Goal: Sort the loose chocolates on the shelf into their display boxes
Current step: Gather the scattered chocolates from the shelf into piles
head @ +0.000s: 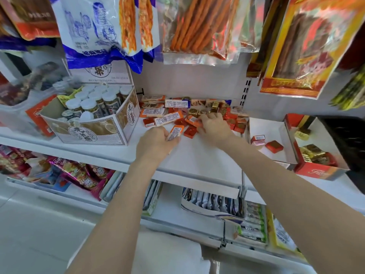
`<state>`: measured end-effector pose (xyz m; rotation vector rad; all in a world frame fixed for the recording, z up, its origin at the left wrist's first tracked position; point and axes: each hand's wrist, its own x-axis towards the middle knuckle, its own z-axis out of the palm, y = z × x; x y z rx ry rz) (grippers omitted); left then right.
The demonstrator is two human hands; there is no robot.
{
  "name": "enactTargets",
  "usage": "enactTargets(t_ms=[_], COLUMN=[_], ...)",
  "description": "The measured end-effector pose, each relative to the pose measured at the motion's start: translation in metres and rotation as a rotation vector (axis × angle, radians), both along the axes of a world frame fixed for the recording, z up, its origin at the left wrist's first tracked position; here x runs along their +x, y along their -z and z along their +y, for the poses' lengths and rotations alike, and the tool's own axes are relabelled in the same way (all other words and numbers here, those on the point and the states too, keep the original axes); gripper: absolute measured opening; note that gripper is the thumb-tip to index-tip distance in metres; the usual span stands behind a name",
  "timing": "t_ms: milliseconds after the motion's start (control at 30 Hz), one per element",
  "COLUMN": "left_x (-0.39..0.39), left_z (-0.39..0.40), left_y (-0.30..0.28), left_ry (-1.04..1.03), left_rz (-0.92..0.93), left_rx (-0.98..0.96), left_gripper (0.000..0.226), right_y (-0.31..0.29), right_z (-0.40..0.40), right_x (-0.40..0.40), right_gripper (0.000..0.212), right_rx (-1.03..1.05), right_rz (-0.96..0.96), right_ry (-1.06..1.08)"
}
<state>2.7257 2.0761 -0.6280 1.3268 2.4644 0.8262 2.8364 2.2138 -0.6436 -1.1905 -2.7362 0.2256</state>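
Head view: my left hand [156, 142] grips an orange bar [174, 133], long axis toward one o'clock; my right hand [214, 125] pinches another bar [192, 120]; white display box [284, 135] lies at three o'clock, nearer my right.

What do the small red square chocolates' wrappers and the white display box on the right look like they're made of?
Red square chocolates: probably metallic foil, since the wrap is shiny with crinkled folds. White display box: likely thin matte cardboard, with flat, creased upright walls and no gloss.

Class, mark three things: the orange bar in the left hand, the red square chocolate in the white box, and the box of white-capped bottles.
Orange bar [173, 134], head view, its labelled face.
Red square chocolate [274, 146], head view, top face.
Box of white-capped bottles [88, 131], head view, front wall.
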Motion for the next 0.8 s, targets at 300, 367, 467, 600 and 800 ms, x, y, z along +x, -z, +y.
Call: enactTargets(t_ms=[300, 367, 467, 600, 800], left_x=[0.022, 0.039, 0.071, 0.126, 0.208], left_z=[0.009, 0.013, 0.026, 0.053, 0.087], left_y=[-0.012, -0.015, -0.017, -0.027, -0.033], left_ry=[0.040, 0.109, 0.235, 0.319, 0.492], left_rz=[-0.001, -0.017, 0.013, 0.045, 0.100], left_rx=[0.098, 0.135, 0.179, 0.221, 0.209], left_gripper=[0.033, 0.030, 0.031, 0.030, 0.035], right_y=[-0.018, -0.036, -0.052, -0.060, -0.056], right_z=[-0.018, -0.025, -0.026, -0.022, 0.014], right_x=[0.065, 0.099, 0.165, 0.244, 0.323], right_gripper=[0.027, 0.028, 0.024, 0.022, 0.029], right_rx=[0.016, 0.000, 0.019, 0.067, 0.094], right_rz=[0.303, 0.459, 0.551, 0.580, 0.442], right_ry=[-0.020, 0.086, 0.293, 0.508, 0.645])
